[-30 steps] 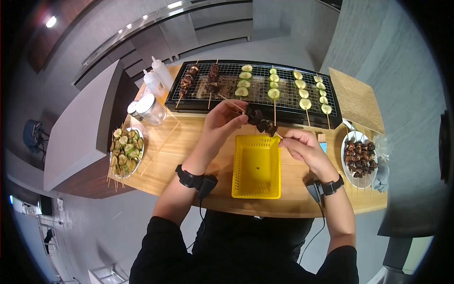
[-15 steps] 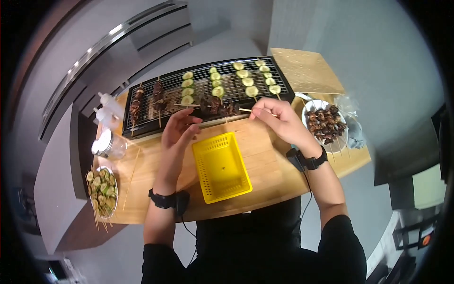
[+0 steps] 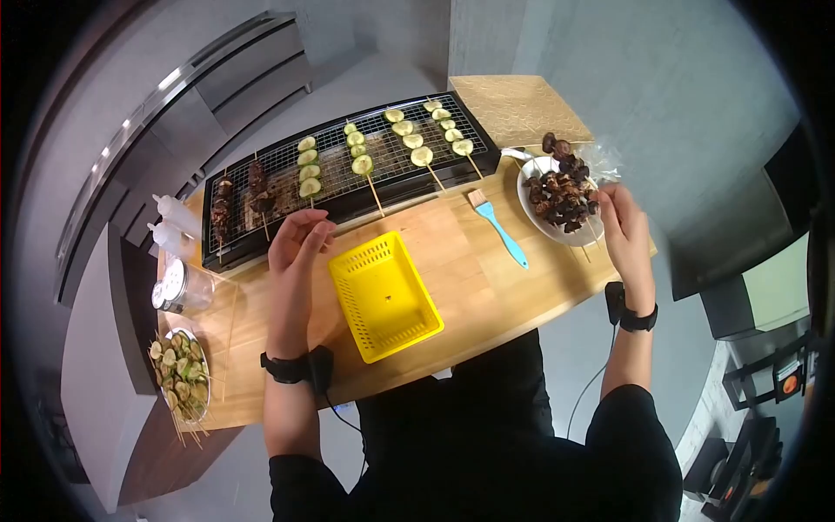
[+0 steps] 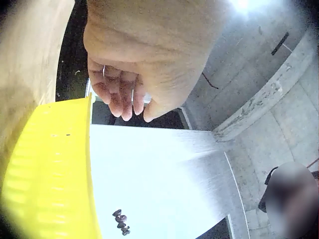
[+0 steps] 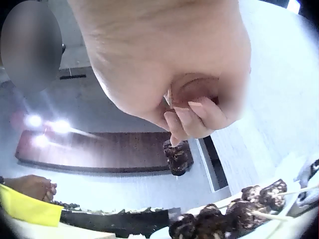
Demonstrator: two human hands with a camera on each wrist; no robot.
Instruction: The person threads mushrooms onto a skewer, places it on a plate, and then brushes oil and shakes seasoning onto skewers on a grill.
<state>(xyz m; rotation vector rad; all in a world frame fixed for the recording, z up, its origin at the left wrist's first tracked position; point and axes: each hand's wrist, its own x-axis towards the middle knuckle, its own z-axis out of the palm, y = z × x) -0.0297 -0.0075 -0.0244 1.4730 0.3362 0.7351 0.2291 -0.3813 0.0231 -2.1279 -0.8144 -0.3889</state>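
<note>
Over the white plate [image 3: 532,170] at the right, my right hand [image 3: 626,235] grips the stick of a skewer of dark, mushroom-like pieces [image 3: 565,155]. That skewer's pieces [image 5: 177,158] show just past the curled fingers in the right wrist view. Several similar brown skewers [image 3: 561,200] lie heaped on the plate, right under the hand. My left hand [image 3: 296,252] hovers between the grill and the yellow basket [image 3: 387,296], fingers loosely bent and holding nothing. In the left wrist view the same left hand [image 4: 144,74] hangs beside the basket's wall [image 4: 55,164].
On the black grill [image 3: 339,202] lie zucchini skewers [image 3: 361,165] and dark skewers [image 3: 221,209]. A blue brush [image 3: 504,237] rests on the table. Squeeze bottles [image 3: 177,222], a jar [image 3: 187,287] and a zucchini plate [image 3: 184,374] stand left; a gold board [image 3: 522,109] lies back right.
My left hand has let go of the skewer. My right hand has carried it from above the basket, past the grill's front, to over the plate on the right. The view has swung rightward.
</note>
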